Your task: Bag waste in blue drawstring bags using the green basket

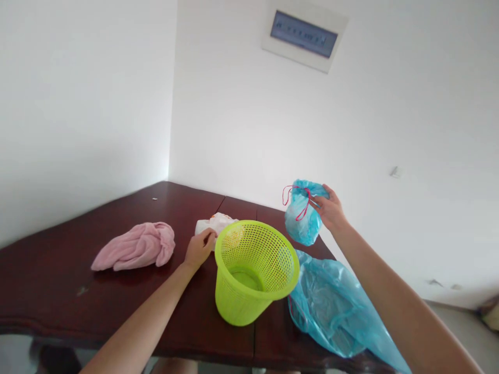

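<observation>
Raised above the table on the right, my right hand (pixel 329 208) is closed on the top of a bundled blue plastic bag (pixel 302 221) with thin red drawstrings hanging from it. A bright green perforated plastic basket (pixel 237 298) stands upright in the middle of the table, its inside bare down to the bottom. Just left of its rim is my left hand (pixel 200 246), fingers curled together against a crumpled white bag or packet (pixel 214 223) with orange marks. The basket partly hides that white thing, and what the left fingers pinch is hidden.
A large blue plastic bag (pixel 331 296) lies spread at the table's right edge, under my right forearm. To the left lies a crumpled pink towel (pixel 136 246) on the dark wooden table (pixel 117 306). White walls close off the back; a panel box (pixel 304 34) hangs high up.
</observation>
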`<state>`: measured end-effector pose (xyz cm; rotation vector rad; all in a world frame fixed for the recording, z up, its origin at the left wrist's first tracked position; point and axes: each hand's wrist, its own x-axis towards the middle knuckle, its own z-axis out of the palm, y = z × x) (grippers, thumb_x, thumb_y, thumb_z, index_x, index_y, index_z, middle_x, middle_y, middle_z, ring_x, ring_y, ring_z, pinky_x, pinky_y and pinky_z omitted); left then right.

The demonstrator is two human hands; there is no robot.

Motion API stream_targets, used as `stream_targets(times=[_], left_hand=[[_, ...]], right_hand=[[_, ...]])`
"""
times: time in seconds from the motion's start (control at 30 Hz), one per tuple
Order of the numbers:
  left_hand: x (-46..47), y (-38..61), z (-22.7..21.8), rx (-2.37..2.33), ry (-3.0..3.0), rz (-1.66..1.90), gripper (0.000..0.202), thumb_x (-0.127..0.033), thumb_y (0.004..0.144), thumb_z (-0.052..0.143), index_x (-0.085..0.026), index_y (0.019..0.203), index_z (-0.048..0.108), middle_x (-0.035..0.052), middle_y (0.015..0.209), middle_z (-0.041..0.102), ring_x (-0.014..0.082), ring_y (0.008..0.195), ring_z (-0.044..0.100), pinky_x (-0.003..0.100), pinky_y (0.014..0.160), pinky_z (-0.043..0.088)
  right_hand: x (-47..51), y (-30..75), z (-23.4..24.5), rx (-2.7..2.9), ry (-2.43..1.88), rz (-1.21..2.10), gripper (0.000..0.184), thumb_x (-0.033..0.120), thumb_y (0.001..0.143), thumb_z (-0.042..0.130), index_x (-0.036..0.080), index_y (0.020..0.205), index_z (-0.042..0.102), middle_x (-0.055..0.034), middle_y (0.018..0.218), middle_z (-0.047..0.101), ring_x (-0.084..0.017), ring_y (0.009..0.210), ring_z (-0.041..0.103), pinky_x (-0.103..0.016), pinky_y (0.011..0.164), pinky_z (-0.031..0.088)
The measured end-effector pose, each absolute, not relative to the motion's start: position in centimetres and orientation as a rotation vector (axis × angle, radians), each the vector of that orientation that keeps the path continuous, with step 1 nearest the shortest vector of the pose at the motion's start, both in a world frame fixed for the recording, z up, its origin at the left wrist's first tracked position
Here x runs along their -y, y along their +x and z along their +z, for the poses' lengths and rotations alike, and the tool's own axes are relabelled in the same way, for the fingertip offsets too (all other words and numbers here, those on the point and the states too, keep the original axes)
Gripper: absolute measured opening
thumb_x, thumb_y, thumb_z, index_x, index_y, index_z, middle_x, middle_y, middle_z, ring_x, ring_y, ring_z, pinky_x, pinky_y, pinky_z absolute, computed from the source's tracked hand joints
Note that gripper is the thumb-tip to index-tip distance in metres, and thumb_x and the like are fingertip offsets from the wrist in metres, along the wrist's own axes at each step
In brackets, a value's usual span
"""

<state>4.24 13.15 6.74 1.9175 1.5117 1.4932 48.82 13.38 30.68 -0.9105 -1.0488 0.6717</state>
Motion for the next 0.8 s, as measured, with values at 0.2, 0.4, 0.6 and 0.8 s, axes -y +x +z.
stream_targets(times=[0.2, 0.4, 0.6, 0.8], left_hand=[[-2.9, 3.0, 9.7, -1.115, 1.544, 2.147, 0.027, -0.033, 0.112, 0.057, -0.026, 0.090, 0.068, -0.0034, 0.062, 0.053, 0.0187, 0.054, 0.049, 0.033, 0.054, 0.039], [13.7, 8.0, 13.9, -0.645, 1.857, 1.959, 0.021, -0.036, 0.113, 0.064, -0.035, 0.097, 0.076, 0.0035, 0.069, 0.065, 0.0256, 0.057, 0.062, 0.041, 0.050, 0.050], [21.5, 14.9, 17.8, -0.570, 1.897, 1.198, 0.057, -0.064, 0.095, 0.096, -0.035, 0.139, 0.074, 0.0119, 0.132, 0.081, 0.0323, 0.114, 0.079, 0.047, 0.097, 0.068], [22.8, 15.3, 14.7, -0.684, 1.593, 1.054, 0.033, -0.051, 0.104, 0.088, -0.025, 0.101, 0.069, 0.0019, 0.090, 0.071, 0.0201, 0.080, 0.066, 0.033, 0.075, 0.057]], right_hand=[[2.7, 48.5, 34.1, 1.226, -0.882, 0.361, 0.084, 0.037, 0.081, 0.102, 0.029, 0.157, 0.070, -0.0005, 0.097, 0.087, -0.022, 0.081, 0.085, -0.042, 0.087, 0.077], [18.8, 44.6, 31.6, 1.390, -1.229, -0.270, 0.015, 0.038, 0.100, 0.091, 0.026, 0.110, 0.090, -0.0046, 0.090, 0.086, -0.020, 0.075, 0.080, -0.029, 0.070, 0.069], [23.8, 38.5, 27.0, 1.592, -1.284, 0.214, 0.011, 0.035, 0.107, 0.081, 0.025, 0.106, 0.083, -0.0002, 0.081, 0.078, -0.015, 0.066, 0.069, -0.026, 0.061, 0.057], [26.1, 34.6, 17.8, 1.305, -1.155, 0.696, 0.059, 0.053, 0.116, 0.073, 0.030, 0.167, 0.056, -0.0005, 0.095, 0.070, -0.015, 0.070, 0.062, -0.027, 0.060, 0.055]])
